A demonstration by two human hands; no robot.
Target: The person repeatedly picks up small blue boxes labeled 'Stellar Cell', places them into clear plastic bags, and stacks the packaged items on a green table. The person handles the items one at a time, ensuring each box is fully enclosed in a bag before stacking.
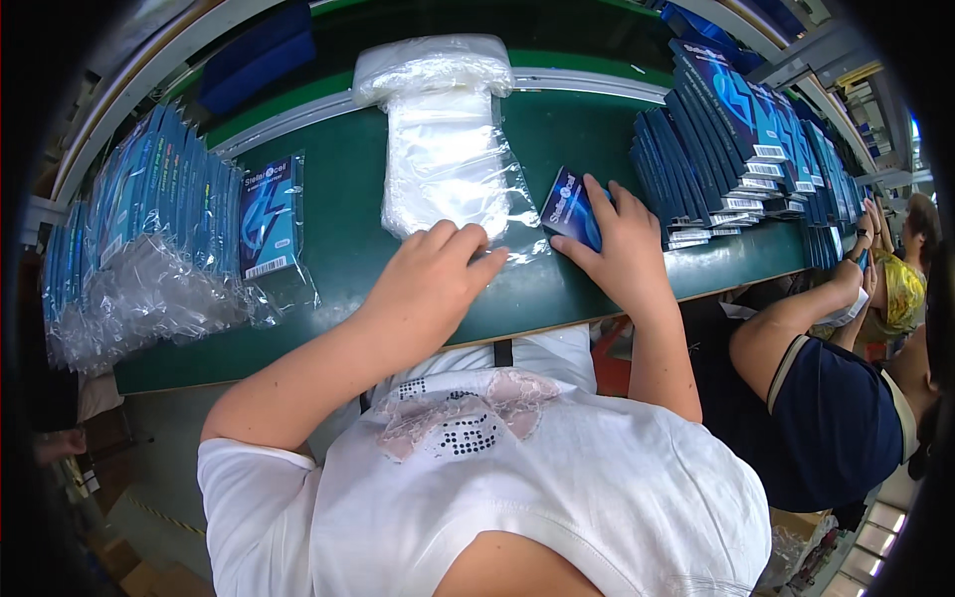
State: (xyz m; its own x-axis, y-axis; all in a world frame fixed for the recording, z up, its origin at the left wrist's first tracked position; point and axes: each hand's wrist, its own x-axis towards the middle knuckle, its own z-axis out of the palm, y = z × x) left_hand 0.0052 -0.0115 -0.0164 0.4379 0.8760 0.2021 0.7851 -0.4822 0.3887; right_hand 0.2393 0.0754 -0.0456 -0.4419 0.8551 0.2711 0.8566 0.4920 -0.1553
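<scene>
A stack of clear plastic bags lies in the middle of the green table. My left hand is at the stack's near end, fingers curled and thumb close to the forefinger, gripping the edge of the top bag; the exact contact is partly hidden. That bag's loose film spreads to the right. My right hand holds a flat blue printed box just right of this film, thumb on its near edge and fingers over its far right side. The box lies tilted, its corner by the bag.
On the left stand many bagged blue boxes, one bagged box lying beside them. Tall stacks of unbagged blue boxes fill the right side. A rolled bundle of plastic lies at the back. A co-worker sits at right.
</scene>
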